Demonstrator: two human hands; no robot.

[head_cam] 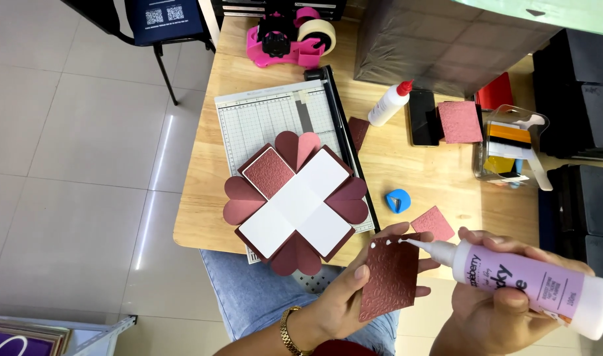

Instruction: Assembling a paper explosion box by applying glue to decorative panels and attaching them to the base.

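1. Glue bottle [525, 280], white with a lilac label: nearest item, gripped in my right hand [492, 310], fingers wrapped fully round the body, nozzle pointing left and touching the top edge of the card square.
2. Embossed maroon card square [390, 277]: held in my left hand [344, 300], thumb across its left face and the other fingers behind it; small white glue dots run along its top edge. It sits over my lap, just off the near table edge.
3. Gold bracelet [287, 331]: on my left wrist.
4. Unfolded cross-shaped box [295, 201], white panels with maroon heart flaps: flat on the wooden table [440, 178], overlapping the paper trimmer [282, 118]. One panel already carries an embossed square.
5. Second embossed square [432, 222]: on the table near the nozzle, beside a blue corner punch [398, 200].
6. Back of table: pink tape dispenser [291, 38], small white glue bottle with red cap [389, 103], dark phone [421, 117].
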